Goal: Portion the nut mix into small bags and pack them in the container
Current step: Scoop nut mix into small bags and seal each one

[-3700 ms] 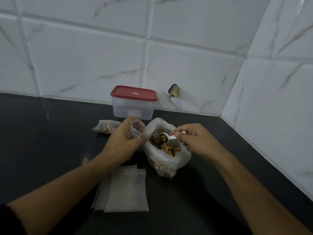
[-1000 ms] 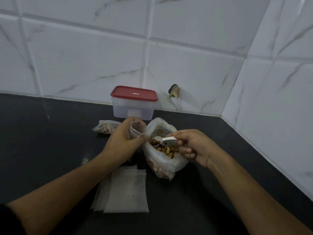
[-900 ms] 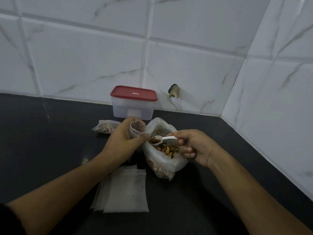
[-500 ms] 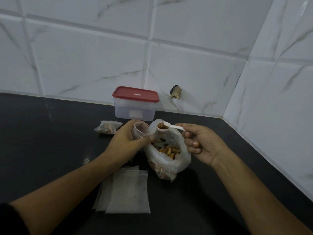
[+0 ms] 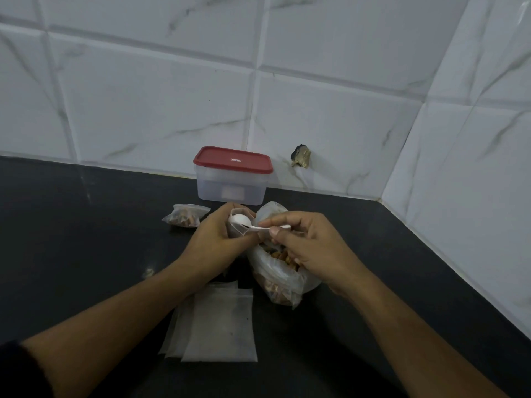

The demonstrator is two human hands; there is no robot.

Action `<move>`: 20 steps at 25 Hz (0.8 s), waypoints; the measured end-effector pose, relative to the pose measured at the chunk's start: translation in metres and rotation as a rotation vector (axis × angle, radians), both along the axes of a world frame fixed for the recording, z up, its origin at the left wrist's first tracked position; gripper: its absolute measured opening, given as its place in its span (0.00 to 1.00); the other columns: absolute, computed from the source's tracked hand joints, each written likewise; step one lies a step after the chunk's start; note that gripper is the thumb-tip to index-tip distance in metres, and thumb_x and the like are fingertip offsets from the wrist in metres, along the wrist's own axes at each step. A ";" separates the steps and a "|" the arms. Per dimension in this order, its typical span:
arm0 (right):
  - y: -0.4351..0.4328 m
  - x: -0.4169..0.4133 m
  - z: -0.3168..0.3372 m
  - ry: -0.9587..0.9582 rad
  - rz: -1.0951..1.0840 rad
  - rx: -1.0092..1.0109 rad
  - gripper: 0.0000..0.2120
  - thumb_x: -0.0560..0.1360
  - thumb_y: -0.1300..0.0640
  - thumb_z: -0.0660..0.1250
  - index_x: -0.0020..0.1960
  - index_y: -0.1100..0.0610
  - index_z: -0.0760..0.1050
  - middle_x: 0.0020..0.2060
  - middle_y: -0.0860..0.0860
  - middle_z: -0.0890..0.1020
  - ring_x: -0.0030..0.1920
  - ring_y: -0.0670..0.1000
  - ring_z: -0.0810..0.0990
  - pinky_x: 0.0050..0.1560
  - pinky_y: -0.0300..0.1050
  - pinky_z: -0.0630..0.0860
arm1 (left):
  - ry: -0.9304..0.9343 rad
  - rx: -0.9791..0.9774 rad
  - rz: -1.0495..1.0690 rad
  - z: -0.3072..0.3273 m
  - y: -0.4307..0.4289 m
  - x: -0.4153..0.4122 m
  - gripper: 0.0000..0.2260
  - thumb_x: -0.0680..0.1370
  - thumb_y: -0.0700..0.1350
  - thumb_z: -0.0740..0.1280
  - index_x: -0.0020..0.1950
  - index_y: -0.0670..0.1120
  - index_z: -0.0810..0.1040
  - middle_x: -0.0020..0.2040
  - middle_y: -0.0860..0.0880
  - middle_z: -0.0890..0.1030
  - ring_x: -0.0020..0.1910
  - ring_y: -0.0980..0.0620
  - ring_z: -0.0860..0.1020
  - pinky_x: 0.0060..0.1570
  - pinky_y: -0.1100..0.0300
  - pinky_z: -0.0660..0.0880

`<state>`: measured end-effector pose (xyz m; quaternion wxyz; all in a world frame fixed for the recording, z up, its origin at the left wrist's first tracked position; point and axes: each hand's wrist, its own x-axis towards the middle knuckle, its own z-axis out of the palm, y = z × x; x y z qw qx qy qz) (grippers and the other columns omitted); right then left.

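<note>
My left hand [image 5: 214, 245] grips a small clear bag [image 5: 237, 228] and holds its mouth open. My right hand [image 5: 304, 242] pinches the handle of a white plastic spoon [image 5: 244, 220], whose bowl is turned over at the small bag's mouth. Under my right hand a large plastic bag of nut mix [image 5: 280, 275] stands open on the black counter. A filled small bag [image 5: 185, 216] lies to the left. A clear container with a red lid [image 5: 232, 176], closed, stands against the wall behind. Several empty small bags [image 5: 218, 326] lie flat in front.
The black counter [image 5: 71, 239] runs into a corner of white marble-look tiled walls at the back and right. A chipped hole [image 5: 301, 160] shows in the back wall beside the container.
The spoon came up out of the big nut bag loaded with nuts, moved left to the small bag and tipped over at its mouth. My left hand stayed in place.
</note>
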<state>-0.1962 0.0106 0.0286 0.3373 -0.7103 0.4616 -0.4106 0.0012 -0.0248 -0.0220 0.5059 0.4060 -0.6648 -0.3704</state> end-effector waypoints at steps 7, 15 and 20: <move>-0.002 -0.004 0.000 0.064 0.022 -0.131 0.11 0.82 0.63 0.67 0.56 0.53 0.86 0.49 0.45 0.87 0.52 0.42 0.85 0.52 0.36 0.80 | 0.009 -0.001 0.001 -0.002 -0.003 -0.001 0.16 0.72 0.52 0.79 0.56 0.50 0.81 0.52 0.49 0.84 0.51 0.50 0.84 0.52 0.45 0.84; -0.006 -0.006 -0.003 0.000 0.034 -0.030 0.10 0.82 0.62 0.67 0.56 0.53 0.86 0.43 0.44 0.86 0.42 0.39 0.84 0.45 0.34 0.79 | 0.020 0.007 -0.006 0.000 0.001 -0.002 0.20 0.69 0.57 0.77 0.56 0.49 0.80 0.50 0.51 0.85 0.50 0.52 0.84 0.52 0.51 0.84; -0.008 -0.013 0.003 -0.295 -0.034 0.186 0.11 0.83 0.59 0.65 0.56 0.51 0.86 0.37 0.50 0.79 0.26 0.43 0.67 0.24 0.33 0.62 | 0.028 0.042 0.008 0.001 0.001 -0.002 0.26 0.67 0.60 0.76 0.62 0.54 0.78 0.55 0.57 0.85 0.55 0.58 0.83 0.58 0.53 0.81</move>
